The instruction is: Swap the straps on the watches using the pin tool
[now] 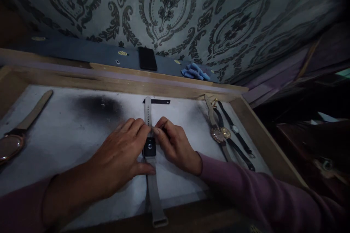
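A smartwatch [149, 148] with a grey strap [156, 198] lies stretched out lengthwise on the white surface, its black case showing a round sensor-like disc. My left hand [123, 149] grips it from the left, thumb on the lower strap and fingers at the upper strap joint. From the right, my right hand [176, 143] is closed in a pinch at that same joint, just above the case. What sits between those fingertips is hidden. A thin black strip with a small hole [162, 102] lies beside the strap's far end.
Wooden sides [123, 82] frame the white work surface [186, 196]. Several wristwatches [218, 135] lie on the right; a larger watch [12, 147] is at far left. On the blue ledge behind rest a black phone [147, 58] and a crumpled blue cloth [195, 71].
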Demonstrator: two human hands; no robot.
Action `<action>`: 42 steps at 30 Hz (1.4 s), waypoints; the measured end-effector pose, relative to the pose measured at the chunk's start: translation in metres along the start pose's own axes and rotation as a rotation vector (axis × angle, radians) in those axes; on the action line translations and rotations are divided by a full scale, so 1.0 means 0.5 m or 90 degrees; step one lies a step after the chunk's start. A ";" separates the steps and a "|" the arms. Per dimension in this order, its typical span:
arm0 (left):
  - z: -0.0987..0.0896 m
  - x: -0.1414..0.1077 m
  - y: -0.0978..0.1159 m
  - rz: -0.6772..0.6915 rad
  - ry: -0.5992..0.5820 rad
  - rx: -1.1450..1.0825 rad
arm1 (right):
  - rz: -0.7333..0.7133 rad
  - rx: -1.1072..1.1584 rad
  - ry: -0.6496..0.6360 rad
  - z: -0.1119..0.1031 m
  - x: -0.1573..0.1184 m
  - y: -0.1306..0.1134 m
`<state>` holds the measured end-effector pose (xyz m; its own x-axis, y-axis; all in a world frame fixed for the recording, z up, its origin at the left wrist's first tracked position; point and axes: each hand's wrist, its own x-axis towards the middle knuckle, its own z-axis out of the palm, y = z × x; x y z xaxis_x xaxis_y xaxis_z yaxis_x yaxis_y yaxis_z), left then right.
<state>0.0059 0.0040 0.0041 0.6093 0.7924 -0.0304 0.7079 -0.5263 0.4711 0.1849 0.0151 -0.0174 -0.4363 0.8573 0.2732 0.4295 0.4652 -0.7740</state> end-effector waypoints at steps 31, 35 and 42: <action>-0.003 -0.003 0.000 -0.004 0.006 -0.007 | 0.036 0.060 0.008 0.000 -0.001 0.002; -0.001 -0.001 0.000 0.000 0.009 -0.002 | 0.038 0.076 0.011 0.003 -0.001 0.004; 0.001 0.002 -0.002 0.010 0.004 -0.002 | 0.044 0.082 0.010 0.005 0.001 0.006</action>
<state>0.0057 0.0050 0.0034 0.6179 0.7861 -0.0174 0.6974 -0.5377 0.4739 0.1839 0.0161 -0.0208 -0.3967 0.8899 0.2252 0.3529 0.3743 -0.8576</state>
